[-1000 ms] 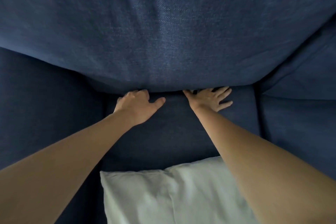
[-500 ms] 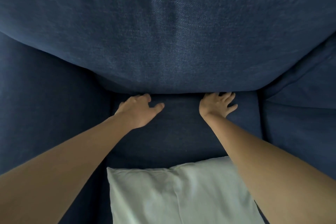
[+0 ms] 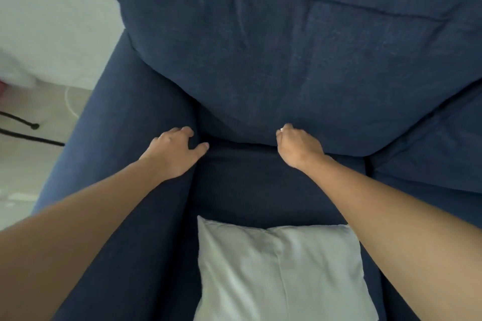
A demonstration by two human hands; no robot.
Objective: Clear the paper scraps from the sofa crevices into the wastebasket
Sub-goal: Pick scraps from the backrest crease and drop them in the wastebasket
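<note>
Right hand [image 3: 300, 147] fisted at the back crevice, a white paper scrap [image 3: 281, 130] pinched at its 11 o'clock tip. Left hand [image 3: 174, 151] loosely spread, empty, on the armrest crevice at 9 o'clock. Wastebasket not visible.

I see a dark blue sofa [image 3: 260, 185] carrying everything here: a big back cushion [image 3: 300, 60] bulges over the seat, and a pale pillow [image 3: 276, 273] lies flat on the seat's near part. My left hand [image 3: 174, 152] rests on the armrest [image 3: 117, 138].
</note>
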